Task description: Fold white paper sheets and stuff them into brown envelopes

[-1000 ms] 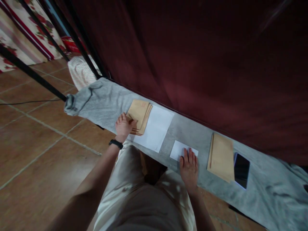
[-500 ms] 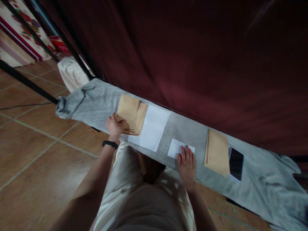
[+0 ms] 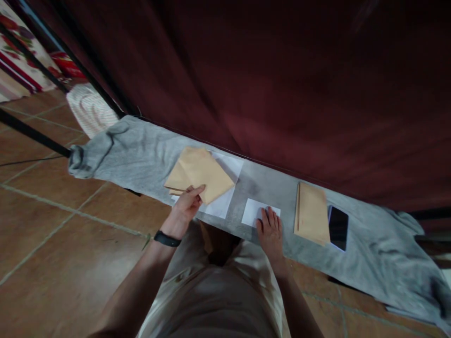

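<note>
My left hand point(image 3: 190, 202) pinches the near corner of a brown paper envelope point(image 3: 209, 176), thumb on top. The envelope is raised and turned over the other brown envelopes point(image 3: 178, 177), which lie on white paper sheets point(image 3: 220, 209). My right hand point(image 3: 270, 230) lies flat, fingers stretched over the near edge of a small folded white paper point(image 3: 252, 211). To its right rests a second stack of brown envelopes point(image 3: 312, 213), with a dark-screened phone point(image 3: 338, 227) beside it.
A grey cloth point(image 3: 141, 145) covers the long narrow bench. Behind it hangs a dark red curtain point(image 3: 264, 94). Black metal poles point(image 3: 35, 131) stand at the left, near a striped white cloth point(image 3: 93, 110) above the tiled floor point(image 3: 52, 244).
My left hand has taken hold of the top envelope, lifted it and swung it rightward over the white sheets. My right hand stays on the folded paper. The view has shifted slightly.
</note>
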`<state>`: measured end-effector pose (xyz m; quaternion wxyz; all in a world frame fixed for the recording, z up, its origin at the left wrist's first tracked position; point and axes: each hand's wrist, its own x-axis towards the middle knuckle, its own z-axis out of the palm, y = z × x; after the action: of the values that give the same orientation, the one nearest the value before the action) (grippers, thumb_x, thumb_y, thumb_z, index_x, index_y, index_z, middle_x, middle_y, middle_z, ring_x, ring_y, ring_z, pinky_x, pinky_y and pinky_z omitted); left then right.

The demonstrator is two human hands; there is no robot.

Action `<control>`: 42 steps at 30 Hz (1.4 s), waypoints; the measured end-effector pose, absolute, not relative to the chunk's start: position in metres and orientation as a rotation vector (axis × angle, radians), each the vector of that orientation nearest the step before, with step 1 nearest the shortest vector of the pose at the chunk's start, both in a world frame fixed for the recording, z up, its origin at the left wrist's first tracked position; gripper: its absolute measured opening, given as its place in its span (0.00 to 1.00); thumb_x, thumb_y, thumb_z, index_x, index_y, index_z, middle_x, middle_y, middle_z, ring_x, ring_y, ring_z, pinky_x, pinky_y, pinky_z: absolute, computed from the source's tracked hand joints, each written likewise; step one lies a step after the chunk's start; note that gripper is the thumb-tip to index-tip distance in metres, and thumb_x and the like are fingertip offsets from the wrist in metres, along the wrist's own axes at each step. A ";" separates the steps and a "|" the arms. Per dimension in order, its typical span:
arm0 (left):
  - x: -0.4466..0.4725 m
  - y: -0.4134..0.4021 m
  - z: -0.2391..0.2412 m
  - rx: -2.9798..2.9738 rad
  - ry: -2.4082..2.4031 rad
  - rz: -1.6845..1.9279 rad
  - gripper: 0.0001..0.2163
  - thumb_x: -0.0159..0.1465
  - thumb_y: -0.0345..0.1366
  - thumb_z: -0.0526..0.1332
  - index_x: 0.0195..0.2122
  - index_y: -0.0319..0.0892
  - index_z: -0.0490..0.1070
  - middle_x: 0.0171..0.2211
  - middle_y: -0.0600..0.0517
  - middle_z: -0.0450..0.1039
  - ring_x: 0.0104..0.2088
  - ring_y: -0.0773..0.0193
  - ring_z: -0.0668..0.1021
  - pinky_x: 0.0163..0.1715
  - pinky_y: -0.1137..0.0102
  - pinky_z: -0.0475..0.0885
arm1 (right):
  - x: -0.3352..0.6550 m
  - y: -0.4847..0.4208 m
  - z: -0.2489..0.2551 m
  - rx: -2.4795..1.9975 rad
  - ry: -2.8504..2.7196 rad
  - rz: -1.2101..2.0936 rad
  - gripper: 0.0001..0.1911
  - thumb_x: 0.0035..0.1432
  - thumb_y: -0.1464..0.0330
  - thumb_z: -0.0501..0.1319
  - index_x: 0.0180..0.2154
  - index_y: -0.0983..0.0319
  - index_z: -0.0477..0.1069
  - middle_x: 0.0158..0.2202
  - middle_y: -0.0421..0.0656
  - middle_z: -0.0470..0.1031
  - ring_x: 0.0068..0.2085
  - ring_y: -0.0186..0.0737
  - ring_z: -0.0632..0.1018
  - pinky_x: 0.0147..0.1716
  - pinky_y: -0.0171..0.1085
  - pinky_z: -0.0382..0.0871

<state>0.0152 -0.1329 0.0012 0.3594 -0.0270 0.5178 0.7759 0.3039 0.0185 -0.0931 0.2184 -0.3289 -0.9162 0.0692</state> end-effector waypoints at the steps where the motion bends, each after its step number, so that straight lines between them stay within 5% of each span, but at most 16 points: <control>1: 0.031 -0.127 -0.003 -0.060 1.301 1.965 0.14 0.51 0.31 0.74 0.38 0.40 0.76 0.38 0.48 0.82 0.40 0.59 0.83 0.39 0.66 0.80 | 0.303 0.019 -0.090 -0.909 -2.519 0.252 0.25 0.75 0.62 0.47 0.66 0.63 0.63 0.70 0.56 0.60 0.70 0.53 0.61 0.66 0.59 0.59; 6: 0.090 -0.108 -0.024 -0.018 1.227 1.882 0.16 0.50 0.35 0.75 0.40 0.43 0.77 0.41 0.51 0.83 0.41 0.61 0.84 0.34 0.71 0.78 | 0.291 0.014 -0.068 -1.007 -2.272 0.818 0.25 0.74 0.57 0.48 0.65 0.59 0.66 0.67 0.50 0.67 0.67 0.45 0.67 0.65 0.50 0.65; 10: 0.113 -0.101 -0.029 -0.007 1.248 1.844 0.17 0.50 0.37 0.75 0.41 0.45 0.76 0.45 0.50 0.82 0.47 0.58 0.83 0.42 0.66 0.79 | 0.273 0.007 -0.050 -1.031 -1.869 1.517 0.29 0.68 0.50 0.54 0.60 0.60 0.72 0.56 0.50 0.78 0.52 0.49 0.80 0.50 0.46 0.78; 14: 0.123 -0.098 -0.026 -0.021 1.274 1.804 0.17 0.47 0.38 0.76 0.37 0.45 0.75 0.41 0.52 0.82 0.41 0.62 0.83 0.37 0.70 0.77 | 0.259 0.002 -0.041 -0.970 -1.532 1.916 0.27 0.58 0.50 0.62 0.51 0.60 0.76 0.47 0.47 0.82 0.43 0.48 0.82 0.41 0.45 0.80; 18: 0.127 -0.099 -0.023 -0.112 1.253 1.830 0.19 0.42 0.34 0.78 0.34 0.45 0.76 0.35 0.56 0.81 0.33 0.68 0.80 0.29 0.75 0.72 | 0.257 0.000 -0.034 -1.022 -1.368 1.995 0.22 0.51 0.54 0.66 0.45 0.58 0.78 0.43 0.43 0.83 0.40 0.47 0.82 0.38 0.43 0.80; 31: 0.138 -0.107 -0.022 -0.166 1.217 1.633 0.18 0.41 0.37 0.80 0.30 0.43 0.75 0.28 0.55 0.78 0.26 0.70 0.75 0.26 0.74 0.69 | 0.258 0.011 -0.034 -1.023 -1.484 1.977 0.20 0.51 0.56 0.66 0.44 0.58 0.75 0.35 0.39 0.81 0.33 0.41 0.78 0.29 0.35 0.73; 37: 0.150 -0.124 -0.022 0.409 1.363 1.256 0.18 0.59 0.52 0.69 0.31 0.40 0.75 0.26 0.51 0.76 0.25 0.67 0.76 0.26 0.72 0.69 | 0.259 0.019 -0.044 -0.989 -1.663 1.720 0.17 0.56 0.60 0.61 0.45 0.60 0.76 0.37 0.40 0.79 0.36 0.40 0.76 0.34 0.35 0.71; 40: 0.145 -0.125 -0.010 0.971 1.650 1.185 0.12 0.64 0.46 0.65 0.39 0.43 0.76 0.36 0.48 0.80 0.37 0.58 0.81 0.38 0.64 0.76 | 0.261 0.022 -0.047 -0.964 -1.688 1.658 0.17 0.57 0.62 0.60 0.46 0.60 0.75 0.39 0.41 0.80 0.41 0.42 0.77 0.42 0.37 0.72; 42: 0.132 -0.119 0.000 1.405 1.893 1.105 0.19 0.64 0.41 0.66 0.55 0.46 0.73 0.58 0.44 0.74 0.59 0.50 0.75 0.57 0.55 0.71 | 0.262 0.023 -0.049 -0.930 -1.688 1.653 0.17 0.57 0.63 0.60 0.47 0.60 0.75 0.42 0.42 0.80 0.44 0.43 0.77 0.47 0.39 0.72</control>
<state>0.1323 -0.1195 0.0001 0.2656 0.5204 0.7008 0.4093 0.2624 0.0230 -0.0494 0.2966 -0.3499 -0.6350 0.6216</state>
